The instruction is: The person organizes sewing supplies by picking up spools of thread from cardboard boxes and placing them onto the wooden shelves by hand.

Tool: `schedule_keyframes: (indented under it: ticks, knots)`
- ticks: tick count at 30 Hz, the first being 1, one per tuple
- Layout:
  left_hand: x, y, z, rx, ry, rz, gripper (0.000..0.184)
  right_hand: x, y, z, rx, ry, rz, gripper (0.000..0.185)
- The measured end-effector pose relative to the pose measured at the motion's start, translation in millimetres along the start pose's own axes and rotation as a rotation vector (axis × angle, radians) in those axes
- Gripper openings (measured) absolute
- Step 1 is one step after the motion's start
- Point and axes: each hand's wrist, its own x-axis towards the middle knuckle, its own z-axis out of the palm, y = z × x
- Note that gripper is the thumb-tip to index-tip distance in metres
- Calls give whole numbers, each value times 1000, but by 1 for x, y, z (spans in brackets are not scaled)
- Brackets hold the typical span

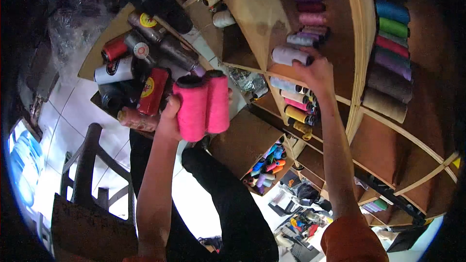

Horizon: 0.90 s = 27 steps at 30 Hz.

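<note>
Two bright pink thread spools [191, 111] stand side by side in my left hand [169, 119], its fingers wrapped round them. My right hand [314, 70] reaches into a wooden shelf compartment, gripping a pale lilac thread spool [287, 56] by its dark-ended side. Behind that spool, a light grey-blue spool [297, 40] and several purple and pink spools [313, 18] lie in a row. Below my right hand, white, pink and yellow spools [297, 113] lie in the neighbouring compartment.
A cardboard box [90, 60] of wrapped spools lies left, beyond the pink ones. A wooden shelf [359, 43] holds blue, green, red and brown spools [391, 53] at right. A dark chair [90, 165] stands lower left. A lower box [264, 177] holds many colourful spools.
</note>
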Motion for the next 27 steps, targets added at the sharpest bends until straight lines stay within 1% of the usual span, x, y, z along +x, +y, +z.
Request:
schedule_keyframes:
  ticks: [2, 3, 5, 8, 11, 14, 18, 19, 22, 25, 27]
  knots:
    - [0, -6, -4, -31, -33, -1, 104, 17, 9, 4, -40, 62, 16, 45]
    - [0, -5, -1, 17, 5, -10, 104, 31, 18, 7, -42, 120, 4, 48]
    - [-3, 0, 8, 119, 88, -31, 103, 49, 28, 13, 513, 113, 117, 47]
    - [-3, -20, -18, -2, 49, -28, 100, 117, 80, 34, 466, 228, 182, 45]
    - [-2, -31, -21, 12, 168, -82, 119, 163, 126, 41, 376, 280, 195, 44]
    - [12, -29, -2, 20, 42, -165, 118, 182, 150, 45, 330, 265, 210, 43]
    - [14, -40, -8, 9, 64, -182, 112, 192, 162, 58, 277, 267, 219, 41]
    - [11, -49, -23, 11, 136, -178, 110, 194, 163, 61, 271, 275, 218, 41]
    - [16, -43, -17, -194, 31, -154, 83, 201, 162, 68, 236, 286, 214, 40]
    - [19, -36, -16, -153, 25, -114, 84, 201, 162, 71, 219, 305, 208, 39]
    - [18, -36, -18, -129, 72, -91, 84, 199, 162, 72, 215, 315, 199, 38]
